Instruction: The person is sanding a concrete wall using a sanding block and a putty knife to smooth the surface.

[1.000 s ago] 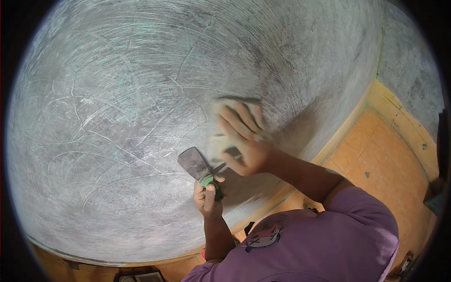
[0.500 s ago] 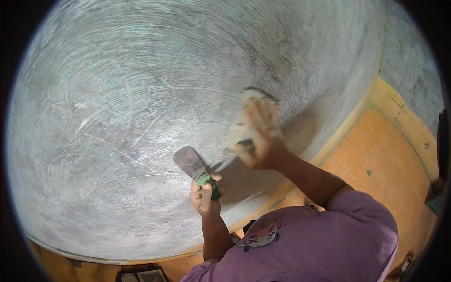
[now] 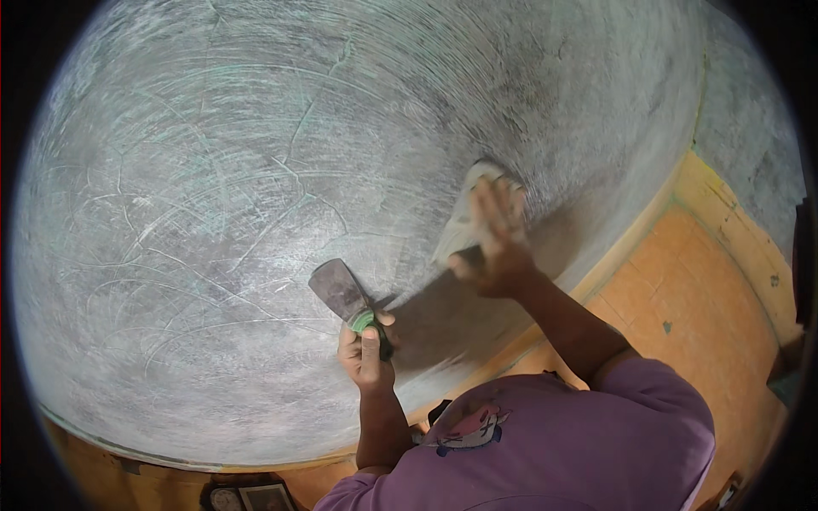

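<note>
My left hand [image 3: 365, 364] is closed round the handle of a putty knife [image 3: 338, 288]. Its broad dark blade points up and left, and green shows at the neck. To the right, my right hand [image 3: 497, 247] presses a sheet of sandpaper [image 3: 456, 232] against the grey wall [image 3: 256, 170]. The sheet is pale on its back and dark along its edges. My fingers lie over it, and the thumb is at its near edge. Motion blurs the fingers a little. Cracks, pale scratches and curved scuff marks with greenish traces cover the wall.
Orange tiles [image 3: 682, 289] with a yellowish border [image 3: 724, 196] run along the right and lower edge of the grey wall. Another grey patch [image 3: 741, 111] lies at the upper right. A round dial [image 3: 226, 500] and a framed object [image 3: 266, 496] show at the lower left.
My right hand and the sandpaper have shifted slightly right across the wall. The putty knife stays in my left hand, nearly in place. The view has moved slightly.
</note>
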{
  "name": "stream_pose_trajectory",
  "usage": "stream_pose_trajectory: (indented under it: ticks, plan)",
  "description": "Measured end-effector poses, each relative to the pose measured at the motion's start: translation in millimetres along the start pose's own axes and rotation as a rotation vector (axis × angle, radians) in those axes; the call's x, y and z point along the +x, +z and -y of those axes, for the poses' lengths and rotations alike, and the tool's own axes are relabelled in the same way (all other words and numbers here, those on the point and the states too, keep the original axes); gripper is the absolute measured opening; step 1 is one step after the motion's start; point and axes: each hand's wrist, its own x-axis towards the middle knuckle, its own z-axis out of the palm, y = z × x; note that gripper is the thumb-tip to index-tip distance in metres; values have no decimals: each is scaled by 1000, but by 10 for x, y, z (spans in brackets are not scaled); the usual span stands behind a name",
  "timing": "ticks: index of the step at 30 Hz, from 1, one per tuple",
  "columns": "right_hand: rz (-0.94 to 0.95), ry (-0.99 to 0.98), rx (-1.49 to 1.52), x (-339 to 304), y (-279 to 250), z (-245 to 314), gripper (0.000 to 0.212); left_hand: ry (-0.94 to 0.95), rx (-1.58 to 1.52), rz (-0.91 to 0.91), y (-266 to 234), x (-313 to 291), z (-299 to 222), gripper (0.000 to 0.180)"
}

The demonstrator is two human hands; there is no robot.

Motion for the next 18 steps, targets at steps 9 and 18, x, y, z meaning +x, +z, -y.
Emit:
stream_pose_trajectory:
  ticks: [9,18]
  plan:
    - [-59,-3,116,351,-100,149,80,-29,-8,25,466,139,122,36]
    - [-267,99,99,573,-576,-617,84,-9,-13,-20,789,224,234,39]
